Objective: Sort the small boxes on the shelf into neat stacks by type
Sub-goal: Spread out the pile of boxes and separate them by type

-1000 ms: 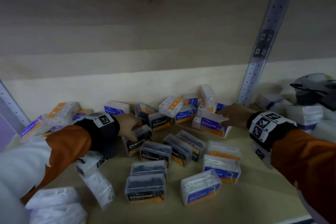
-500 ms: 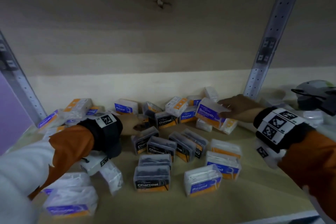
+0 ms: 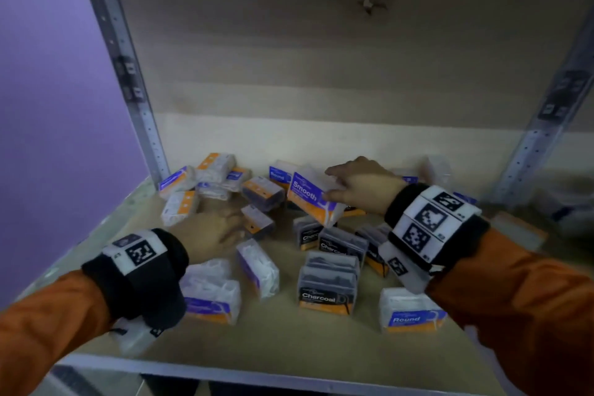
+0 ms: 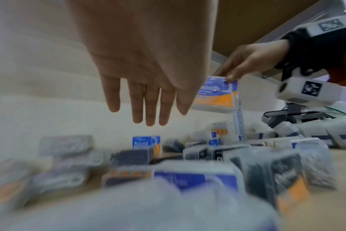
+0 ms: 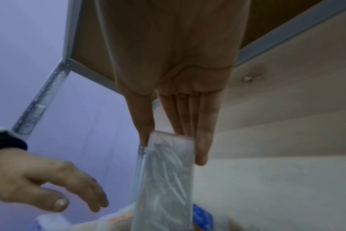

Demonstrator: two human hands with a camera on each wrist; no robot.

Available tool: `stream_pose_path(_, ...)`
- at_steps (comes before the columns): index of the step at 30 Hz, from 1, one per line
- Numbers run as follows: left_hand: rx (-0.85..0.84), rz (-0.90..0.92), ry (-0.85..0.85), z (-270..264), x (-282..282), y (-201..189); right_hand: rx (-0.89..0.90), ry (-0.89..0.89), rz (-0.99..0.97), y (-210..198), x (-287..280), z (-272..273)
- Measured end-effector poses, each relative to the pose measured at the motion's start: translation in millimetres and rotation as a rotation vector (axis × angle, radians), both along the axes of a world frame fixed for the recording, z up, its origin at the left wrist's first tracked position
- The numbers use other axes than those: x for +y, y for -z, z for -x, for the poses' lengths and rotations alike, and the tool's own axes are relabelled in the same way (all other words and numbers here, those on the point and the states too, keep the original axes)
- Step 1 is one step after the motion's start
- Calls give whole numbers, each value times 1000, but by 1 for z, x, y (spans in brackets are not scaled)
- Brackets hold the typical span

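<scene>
While airborne, Smooth box [image 3: 313, 199] in right hand [image 3: 363, 185]

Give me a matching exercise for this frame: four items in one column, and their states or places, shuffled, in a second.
Items:
1. Smooth box
2. front Charcoal box
3. left hand
4. front Round box

States or places:
A. fingers straight, holding nothing
B. standing on the shelf, right of the front Charcoal box
C. lifted off the shelf, pinched by the right hand
D. standing on the shelf with a black label

Pairs: 1-C, 2-D, 3-A, 4-B
</scene>
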State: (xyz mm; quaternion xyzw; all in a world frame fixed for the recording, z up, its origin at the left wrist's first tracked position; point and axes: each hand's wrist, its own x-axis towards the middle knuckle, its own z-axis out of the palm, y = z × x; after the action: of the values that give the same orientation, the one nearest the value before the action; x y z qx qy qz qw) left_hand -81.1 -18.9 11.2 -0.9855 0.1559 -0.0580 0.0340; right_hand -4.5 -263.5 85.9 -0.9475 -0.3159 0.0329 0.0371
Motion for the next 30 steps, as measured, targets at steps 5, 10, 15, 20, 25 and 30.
stream_pose_path(5, 338, -38, -253, 25, 10, 40, 21, -58, 81, 23, 45, 3)
stream_pose_path(10, 478, -20, -346, 31, 12, 60, 76, -96, 168, 43, 78, 5)
stream_pose_path(15, 475, 18, -355, 34, 11, 66, 21, -108, 268, 72, 103, -5)
stream_pose_path(20, 433, 63, -355, 35, 11, 70, 38, -131, 356, 105, 123, -18)
stream_pose_path(25, 420, 89, -352, 34, 11, 74, -23, -92, 358, 139, 129, -36)
stream_pose_path(30, 397, 108, -356, 34, 11, 76, 3, -57, 311, 152, 130, -45)
